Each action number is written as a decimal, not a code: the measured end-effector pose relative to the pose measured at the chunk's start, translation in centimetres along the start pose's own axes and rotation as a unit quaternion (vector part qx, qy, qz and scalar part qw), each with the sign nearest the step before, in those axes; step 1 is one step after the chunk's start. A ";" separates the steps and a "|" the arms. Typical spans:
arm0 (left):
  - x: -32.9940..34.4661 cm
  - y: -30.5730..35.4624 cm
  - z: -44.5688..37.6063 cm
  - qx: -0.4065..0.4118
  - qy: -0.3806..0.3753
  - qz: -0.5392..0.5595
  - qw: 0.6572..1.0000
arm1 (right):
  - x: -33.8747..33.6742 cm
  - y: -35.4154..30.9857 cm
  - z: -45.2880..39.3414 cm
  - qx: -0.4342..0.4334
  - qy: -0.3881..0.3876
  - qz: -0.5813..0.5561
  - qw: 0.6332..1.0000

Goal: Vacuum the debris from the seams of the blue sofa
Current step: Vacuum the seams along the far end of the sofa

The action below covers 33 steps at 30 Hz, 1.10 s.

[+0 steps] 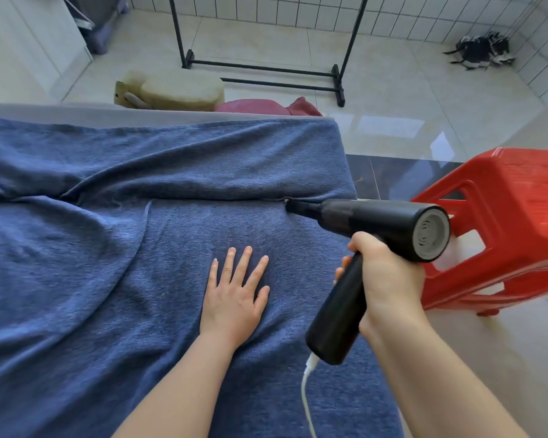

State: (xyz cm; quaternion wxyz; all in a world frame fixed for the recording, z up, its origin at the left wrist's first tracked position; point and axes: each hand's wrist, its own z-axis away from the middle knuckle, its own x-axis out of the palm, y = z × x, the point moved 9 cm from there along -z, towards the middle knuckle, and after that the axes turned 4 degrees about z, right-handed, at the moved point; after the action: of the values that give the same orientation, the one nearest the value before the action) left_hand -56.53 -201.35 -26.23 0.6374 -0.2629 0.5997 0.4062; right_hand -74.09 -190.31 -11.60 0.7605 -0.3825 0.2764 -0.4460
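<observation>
The sofa (76, 263) fills the left and near part of the view, covered in wrinkled blue terry fabric. A seam (203, 199) runs left to right across it, between the far cushion and the near one.

The right hand (389, 279) grips the handle of a black handheld vacuum (377, 226), fingers curled round it. The vacuum body lies level, its grey rear vent facing the camera. Its nozzle (301, 208) points left, and the tip touches the seam near the sofa's right edge. A white cord (307, 390) leaves the bottom of the handle and runs toward the near edge of the view.

The left hand (234, 298) lies flat, palm down, on the near cushion, fingers straight and spread, holding nothing. It sits near of the nozzle and left of the vacuum handle.

A red stool (503, 235) stands on the tiled floor just right of the sofa, behind the vacuum body. Farther off, a black rack (266, 69) stands on the floor before a white tiled wall. A beige cushion (178, 91) and a red cloth (266, 107) lie just beyond the sofa's far edge. A dark bundle (481, 52) lies at far right; what it is cannot be told.
</observation>
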 end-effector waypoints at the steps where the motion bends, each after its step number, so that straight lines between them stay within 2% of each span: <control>1: 0.0 0.0 0.1 -0.001 -0.001 -0.001 1.000 | 0.1 -0.4 -0.1 -0.017 -0.008 0.023 1.000; 3: 0.1 0.0 0.2 -0.008 -0.003 0.002 1.000 | 0.2 -1.6 -0.5 -0.064 -0.025 0.088 0.994; 5: 0.1 0.0 0.1 -0.008 -0.005 0.003 1.000 | 0.6 -3.6 -0.9 -0.155 -0.048 0.207 0.965; 7: 0.0 0.0 0.1 -0.008 -0.003 0.005 1.000 | 1.4 -5.7 -0.8 -0.260 -0.067 0.350 0.897; 10: -1.3 0.2 -0.4 -0.015 0.013 0.043 0.999 | 2.9 -7.3 0.4 -0.377 -0.111 0.514 0.762; 13: -2.6 0.6 -2.7 -0.015 0.032 0.063 0.997 | 3.5 -7.7 1.2 -0.425 -0.154 0.608 0.652; 15: -3.0 0.7 -4.9 -0.028 0.032 0.088 0.995 | 3.5 -7.8 1.3 -0.440 -0.170 0.644 0.602; 19: -2.7 2.1 -9.5 -0.034 0.002 0.110 0.993 | 3.3 -8.9 1.5 -0.471 -0.171 0.661 0.558; 23: -1.3 4.1 -11.4 -0.027 -0.039 0.071 0.996 | 3.3 -9.7 1.4 -0.480 -0.169 0.667 0.544; 26: -0.3 4.5 -10.8 -0.031 -0.028 0.031 0.999 | 3.6 -9.6 1.3 -0.479 -0.183 0.676 0.530; 30: -0.2 4.6 -9.9 -0.029 -0.010 0.041 0.999 | 3.6 -9.5 1.4 -0.467 -0.197 0.703 0.499; 33: -0.3 4.9 -8.8 -0.025 0.005 0.045 0.999 | 3.6 -9.9 1.9 -0.473 -0.202 0.704 0.491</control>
State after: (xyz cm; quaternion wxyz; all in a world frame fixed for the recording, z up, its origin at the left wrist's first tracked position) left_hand -65.45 -206.02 -26.43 0.6086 -0.2541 0.6039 0.4477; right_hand -75.63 -195.90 -2.61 0.5621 -0.4428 0.4618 0.5241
